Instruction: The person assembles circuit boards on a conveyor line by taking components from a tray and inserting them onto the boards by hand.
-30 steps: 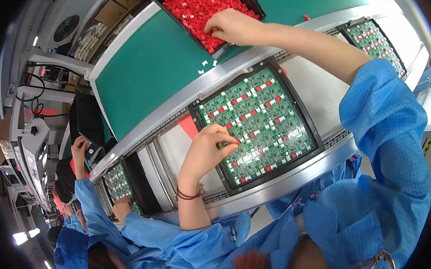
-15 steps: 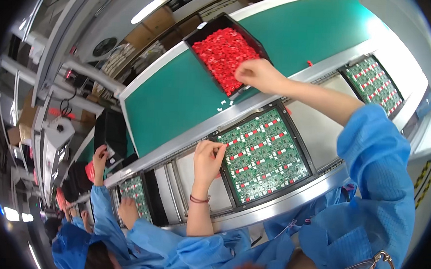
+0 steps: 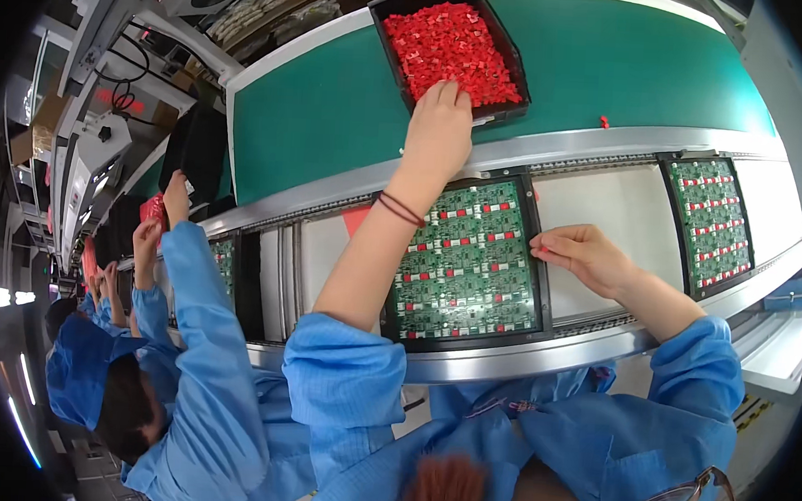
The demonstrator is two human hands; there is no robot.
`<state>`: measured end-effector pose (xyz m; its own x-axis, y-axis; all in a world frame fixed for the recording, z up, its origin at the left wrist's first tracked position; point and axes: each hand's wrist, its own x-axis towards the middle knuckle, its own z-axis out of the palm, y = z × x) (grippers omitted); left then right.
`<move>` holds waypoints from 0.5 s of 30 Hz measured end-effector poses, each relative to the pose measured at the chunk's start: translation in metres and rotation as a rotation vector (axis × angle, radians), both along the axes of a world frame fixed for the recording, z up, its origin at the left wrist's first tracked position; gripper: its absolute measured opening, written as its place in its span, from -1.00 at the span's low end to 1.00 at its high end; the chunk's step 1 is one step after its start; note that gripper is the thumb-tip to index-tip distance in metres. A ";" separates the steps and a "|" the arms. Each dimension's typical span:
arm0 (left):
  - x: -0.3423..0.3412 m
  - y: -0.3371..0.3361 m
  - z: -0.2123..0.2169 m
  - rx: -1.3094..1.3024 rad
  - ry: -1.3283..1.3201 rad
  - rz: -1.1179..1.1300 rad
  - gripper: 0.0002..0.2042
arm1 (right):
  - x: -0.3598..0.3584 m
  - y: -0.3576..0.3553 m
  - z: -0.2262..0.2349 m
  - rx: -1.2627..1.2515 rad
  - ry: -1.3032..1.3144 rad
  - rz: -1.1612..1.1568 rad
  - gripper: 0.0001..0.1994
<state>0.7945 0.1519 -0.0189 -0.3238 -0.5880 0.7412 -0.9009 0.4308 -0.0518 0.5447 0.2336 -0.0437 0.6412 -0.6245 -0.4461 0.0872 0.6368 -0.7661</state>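
Left arm stretched far forward across the green circuit board panel (image 3: 469, 259), forearm bare from the blue sleeve, a dark band at the wrist. Left hand (image 3: 439, 130) lies palm down at the near edge of the black tray (image 3: 390, 32) of small red parts (image 3: 448, 44), fingers together and dipped among the pieces. Whether any piece is pinched cannot be told; the fingertips are hidden in the pile.

Right arm bent, elbow low at the right, blue sleeve up to the wrist. Right hand (image 3: 582, 255) rests at the right edge of the panel, fingers curled inward and bunched, thumb side against the black frame of the panel. Something small may be between the fingertips; too small to tell.

The panel sits in its black frame on the grey rail track just before the person, red parts already dotted in rows over it. The tray stands beyond it on the green conveyor belt (image 3: 628, 67), well apart from the panel. A single red piece (image 3: 604, 122) lies loose on the belt near the rail.

A second green board (image 3: 715, 222) waits on the track to the right. At left, another worker in blue (image 3: 197, 331) raises both hands toward a further board.
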 end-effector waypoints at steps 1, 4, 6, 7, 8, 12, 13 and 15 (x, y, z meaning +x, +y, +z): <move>0.004 -0.004 0.000 0.234 -0.099 0.101 -0.87 | -0.001 -0.001 0.000 0.018 0.000 -0.025 -0.75; 0.005 -0.014 0.002 0.472 -0.236 0.203 -0.88 | -0.005 0.001 -0.001 0.058 -0.044 -0.031 -0.73; 0.008 -0.020 0.006 0.419 -0.284 0.200 -0.89 | -0.004 0.000 0.001 0.068 -0.046 -0.043 -0.73; 0.007 -0.019 0.004 0.429 -0.284 0.199 -0.89 | -0.004 0.001 0.001 0.068 -0.051 -0.056 -0.73; 0.005 -0.020 0.006 0.400 -0.321 0.215 -0.90 | -0.005 0.001 0.002 0.074 -0.051 -0.057 -0.73; 0.010 -0.023 0.017 0.402 -0.410 0.201 -0.90 | -0.003 0.002 0.002 -0.150 0.039 0.017 -0.75; 0.012 -0.025 0.018 0.408 -0.410 0.203 -0.90 | -0.002 0.003 0.002 -0.253 0.081 -0.003 -0.76; 0.020 -0.026 0.020 0.435 -0.365 0.143 -0.90 | 0.001 0.004 0.001 -0.256 0.079 -0.007 -0.76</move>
